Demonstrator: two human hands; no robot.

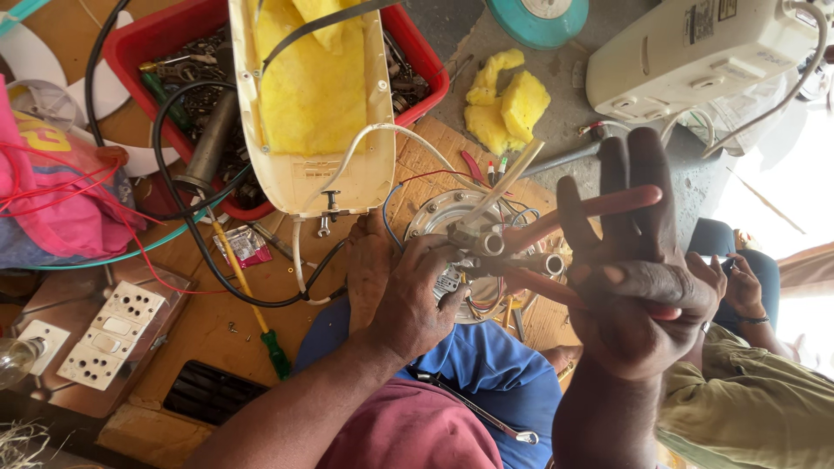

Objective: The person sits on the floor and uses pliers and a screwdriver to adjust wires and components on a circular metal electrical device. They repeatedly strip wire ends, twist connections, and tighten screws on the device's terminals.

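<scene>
The right hand (pixel 638 291) has its grip pressed around the red handles of pliers (pixel 591 213), whose nose bites a metal fitting (pixel 486 243). The left hand (pixel 408 295) pinches a round metal plate (pixel 443 217) beneath it, at the wooden desk's (pixel 208 321) near edge. Farther off, a cream casing (pixel 313 104) with yellow foam overhangs a red tray (pixel 165 35).

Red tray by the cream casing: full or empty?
Full. The red tray holds a dark heap of small metal parts and tools, part hidden under the cream casing.

One head view – looking steeply down, close over the workbench (pixel 217 321).
</scene>
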